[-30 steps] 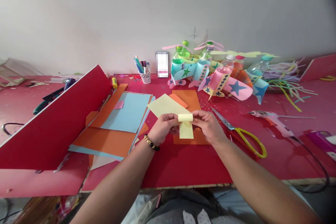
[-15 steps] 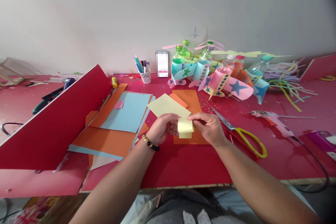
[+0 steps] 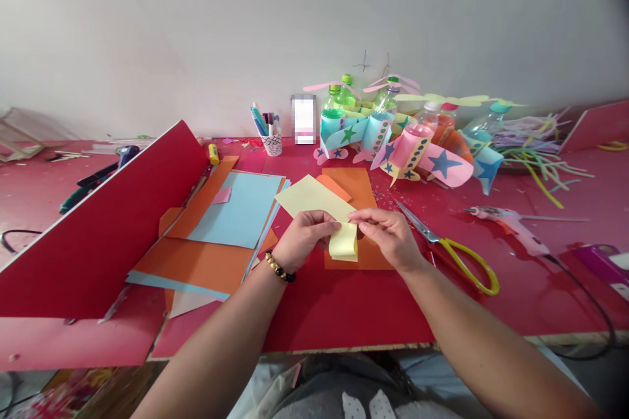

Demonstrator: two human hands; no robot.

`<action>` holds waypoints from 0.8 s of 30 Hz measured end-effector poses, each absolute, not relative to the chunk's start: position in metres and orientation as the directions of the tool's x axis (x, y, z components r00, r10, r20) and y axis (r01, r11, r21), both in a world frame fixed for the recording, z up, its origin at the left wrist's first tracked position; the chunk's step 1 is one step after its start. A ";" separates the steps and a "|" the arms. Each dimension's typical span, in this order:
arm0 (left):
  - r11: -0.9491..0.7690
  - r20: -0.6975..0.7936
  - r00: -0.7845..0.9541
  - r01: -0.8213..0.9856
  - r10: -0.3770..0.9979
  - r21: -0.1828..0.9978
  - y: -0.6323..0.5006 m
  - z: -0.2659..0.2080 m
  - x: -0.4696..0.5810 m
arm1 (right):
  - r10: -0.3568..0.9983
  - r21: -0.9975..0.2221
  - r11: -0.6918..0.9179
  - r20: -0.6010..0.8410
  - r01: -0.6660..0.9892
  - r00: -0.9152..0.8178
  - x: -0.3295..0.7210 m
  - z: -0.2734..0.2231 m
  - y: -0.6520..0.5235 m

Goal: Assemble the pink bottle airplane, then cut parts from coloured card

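A small piece of pale yellow paper (image 3: pixel 343 243), bent over on itself, is held between my two hands. My left hand (image 3: pixel 310 236) pinches its left side, with the thumb on top and the lower fingers partly hidden. My right hand (image 3: pixel 386 236) grips its upper right edge between thumb and fingers. Beyond the hands lies a larger pale yellow sheet (image 3: pixel 312 196), set at an angle over an orange sheet (image 3: pixel 358 186). Scissors (image 3: pixel 459 255) with yellow handles rest just right of my right hand, blades pointing away.
Orange and blue sheets (image 3: pixel 236 216) are piled on the left beside a leaning red board (image 3: pixel 113 222). A pink glue gun (image 3: pixel 515 226) with a cord lies right. Bottle-and-paper planes (image 3: pixel 413 150) and a pen cup (image 3: pixel 272 144) stand at the back.
The small yellow paper has turned in my fingers, its loose folded part now hanging lower and slightly left. My left thumb has shifted onto its upper left edge.
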State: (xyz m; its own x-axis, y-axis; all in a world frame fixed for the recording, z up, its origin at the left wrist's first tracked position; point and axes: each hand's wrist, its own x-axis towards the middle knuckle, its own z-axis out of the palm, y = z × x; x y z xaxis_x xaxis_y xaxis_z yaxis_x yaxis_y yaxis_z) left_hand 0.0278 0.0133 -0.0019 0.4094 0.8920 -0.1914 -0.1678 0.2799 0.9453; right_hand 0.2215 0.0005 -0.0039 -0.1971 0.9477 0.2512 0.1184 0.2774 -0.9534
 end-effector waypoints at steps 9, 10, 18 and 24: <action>0.060 -0.057 0.376 0.004 0.925 0.998 0.015 -0.007 0.031 | 0.973 -0.993 0.030 0.003 0.111 -0.231 0.214 -0.001 0.007; 0.079 -0.070 0.371 -0.008 0.926 0.997 0.015 -0.007 0.032 | 0.981 -0.995 0.027 0.007 0.098 -0.192 0.214 -0.001 0.008; 0.252 -0.192 0.377 -0.116 0.906 0.961 0.013 -0.009 0.038 | 0.992 -0.986 0.124 0.126 0.109 0.013 0.209 -0.004 0.013; 0.225 -0.170 0.293 -0.163 0.941 0.961 0.016 -0.010 0.038 | 0.995 -0.991 0.103 0.104 0.088 -0.004 0.209 -0.001 0.015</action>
State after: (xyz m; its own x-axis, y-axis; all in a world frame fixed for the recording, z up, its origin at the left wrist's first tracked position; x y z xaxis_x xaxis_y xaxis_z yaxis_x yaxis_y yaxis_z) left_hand 0.0384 0.0157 -0.0098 0.2932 0.9408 -0.1703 -0.1632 0.2247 0.9607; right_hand 0.2089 0.0149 -0.0011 -0.0044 0.9946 0.1035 0.0878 0.1035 -0.9907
